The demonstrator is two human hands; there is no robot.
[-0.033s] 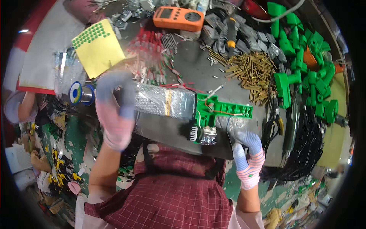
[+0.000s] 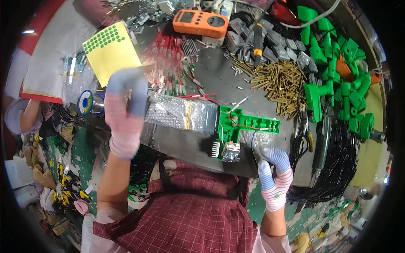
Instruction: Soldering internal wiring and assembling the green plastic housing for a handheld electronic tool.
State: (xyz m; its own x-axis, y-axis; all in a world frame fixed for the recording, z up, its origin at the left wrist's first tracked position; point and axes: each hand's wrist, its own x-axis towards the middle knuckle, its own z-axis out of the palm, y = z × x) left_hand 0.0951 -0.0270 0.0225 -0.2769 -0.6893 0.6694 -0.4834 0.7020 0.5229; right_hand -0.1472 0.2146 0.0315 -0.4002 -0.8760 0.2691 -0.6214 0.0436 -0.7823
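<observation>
A green T-shaped plastic housing lies open side up in front of me, with wires inside. A bubble-wrapped block with a yellow band adjoins its left side. At the housing's lower end sit a white comb-like part and a shiny metal-and-white part. A thin blue wire runs down from the housing to my right hand, gloved, its thumb and forefinger pinched at the wire. My left hand, also gloved, is bent beside the block's left end; motion blurs its fingers.
Behind lie red-wired parts, a yellow sticker sheet, an orange meter, and brass pins. Green housings pile up at right, near a dark soldering-iron-like tool and black wires. A solder spool stands left.
My left hand has shifted slightly left, away from the wrapped block's end. My right hand stays in nearly the same place at the blue wire. The whole view has shifted a little.
</observation>
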